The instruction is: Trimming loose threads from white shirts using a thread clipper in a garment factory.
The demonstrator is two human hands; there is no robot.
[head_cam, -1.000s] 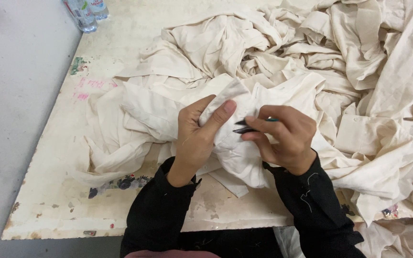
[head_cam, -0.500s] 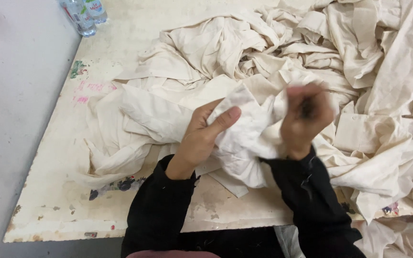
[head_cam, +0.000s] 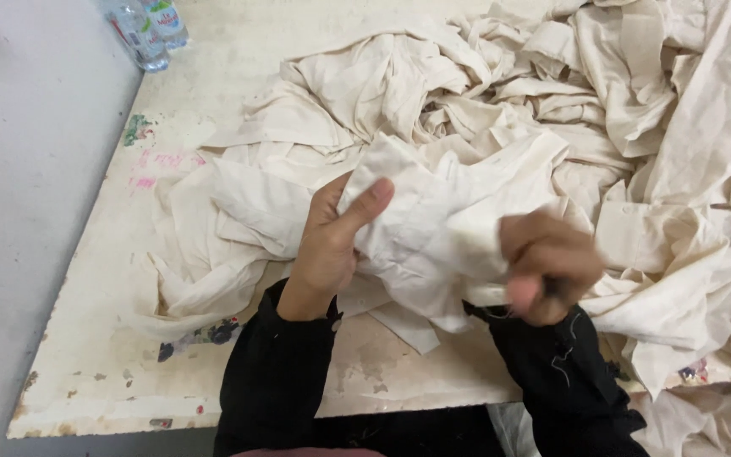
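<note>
Head view, only one. Left hand [head_cam: 332, 245] grips a bunched piece of cream cloth [head_cam: 425, 228], thumb pressed flat over the top fold, the other fingers hidden behind the fabric, so pinching it between thumb and palm side. Right hand [head_cam: 547, 267] is blurred, curled into a loose fist against the lower right edge of the same cloth; a small dark tool [head_cam: 552, 288] pokes out between the fingers, too smeared to say what kind. Fingers there look pressed together around it, though the blur leaves that uncertain.

The cloth is held up just above the worktop [head_cam: 95, 355], near its front edge, between both hands and in front of the black sleeves [head_cam: 277, 372]. Behind and to the right sits a big heap of similar cream fabric [head_cam: 619, 110], spilling over the right edge. Two clear plastic bottles [head_cam: 150, 25] stand at the far left corner. Coloured paint stains mark the worktop on the left side.

Step in hand, as a guess: working on a spot of the held cloth with the tool, likely trimming or picking at it. Next move would call for the left hand keeping the fold taut and steady while the right hand brings the tool tip onto the exact spot, without catching the layers underneath.
</note>
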